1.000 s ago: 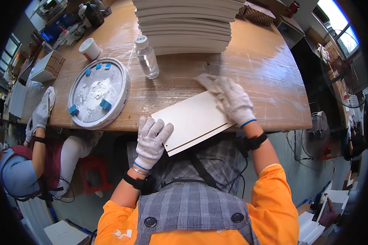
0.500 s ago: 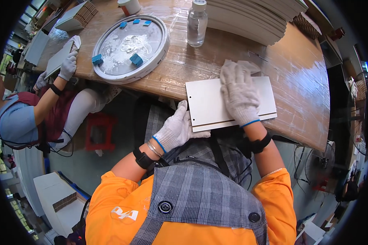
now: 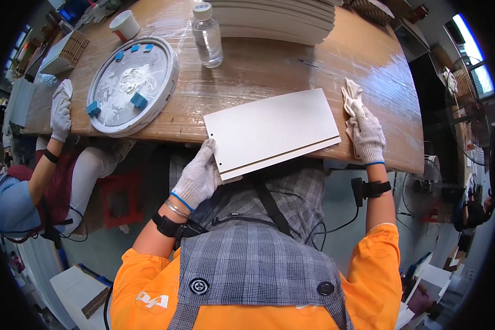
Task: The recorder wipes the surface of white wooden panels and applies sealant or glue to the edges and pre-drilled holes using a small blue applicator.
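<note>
A white rectangular board point(image 3: 272, 129) with a dark groove along its near edge and two small holes at its left end lies tilted over the table's front edge. My left hand point(image 3: 197, 175), in a white knit glove, grips the board's near left corner, thumb on the end edge and fingers partly hidden beneath. To the right of the board, apart from it, my gloved right hand point(image 3: 367, 132) rests low over the tabletop with a crumpled off-white cloth point(image 3: 353, 91) in its fingers.
The film-covered wooden table point(image 3: 258, 82) carries a round grey lid point(image 3: 107, 80) with white paste and several blue blocks. A clear bottle point(image 3: 208, 44), a white cup point(image 3: 125, 26) and stacked white boards point(image 3: 275, 25) stand farther back. A co-worker's gloved hand point(image 3: 61, 121) is at left.
My right hand and the cloth have come off the board's face and moved right onto the tabletop. The board, still in my left hand, has turned, its right end swinging away from me.
</note>
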Available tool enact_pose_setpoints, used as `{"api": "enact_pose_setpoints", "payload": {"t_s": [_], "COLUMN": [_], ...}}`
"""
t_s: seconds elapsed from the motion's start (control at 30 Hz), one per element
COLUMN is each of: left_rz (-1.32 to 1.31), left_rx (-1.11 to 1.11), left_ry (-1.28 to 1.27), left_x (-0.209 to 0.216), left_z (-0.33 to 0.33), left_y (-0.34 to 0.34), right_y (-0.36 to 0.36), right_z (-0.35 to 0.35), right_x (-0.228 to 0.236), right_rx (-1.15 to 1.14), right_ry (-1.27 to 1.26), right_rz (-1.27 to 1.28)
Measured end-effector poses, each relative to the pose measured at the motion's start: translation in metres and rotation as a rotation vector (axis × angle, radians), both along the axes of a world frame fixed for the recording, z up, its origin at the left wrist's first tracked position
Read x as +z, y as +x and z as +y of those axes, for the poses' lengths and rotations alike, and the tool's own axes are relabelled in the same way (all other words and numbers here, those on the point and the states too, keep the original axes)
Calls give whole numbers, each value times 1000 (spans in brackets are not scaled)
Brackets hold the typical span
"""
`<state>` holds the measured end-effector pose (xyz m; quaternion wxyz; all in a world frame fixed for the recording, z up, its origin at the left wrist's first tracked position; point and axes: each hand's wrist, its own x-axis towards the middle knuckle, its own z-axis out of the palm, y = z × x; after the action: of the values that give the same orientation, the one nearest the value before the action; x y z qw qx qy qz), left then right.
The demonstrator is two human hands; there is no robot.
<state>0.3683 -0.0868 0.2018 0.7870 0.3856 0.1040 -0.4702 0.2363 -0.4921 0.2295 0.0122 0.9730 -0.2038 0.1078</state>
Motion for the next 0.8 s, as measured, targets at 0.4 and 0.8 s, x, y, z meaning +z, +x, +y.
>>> {"api": "enact_pose_setpoints", "payload": {"t_s": [0.4, 0.8], "left_rz": [-190, -2255], "left_rx": [91, -68], "left_ry": [22, 717], "left_x": [41, 13], "left_z": [12, 50], "left_y": [-2, 48], "right_y": [14, 37], "right_z": [17, 45], "right_x": [44, 17], "right_rx": [-143, 44], "right_ry": [-166, 159], "right_rz": [80, -324]}}
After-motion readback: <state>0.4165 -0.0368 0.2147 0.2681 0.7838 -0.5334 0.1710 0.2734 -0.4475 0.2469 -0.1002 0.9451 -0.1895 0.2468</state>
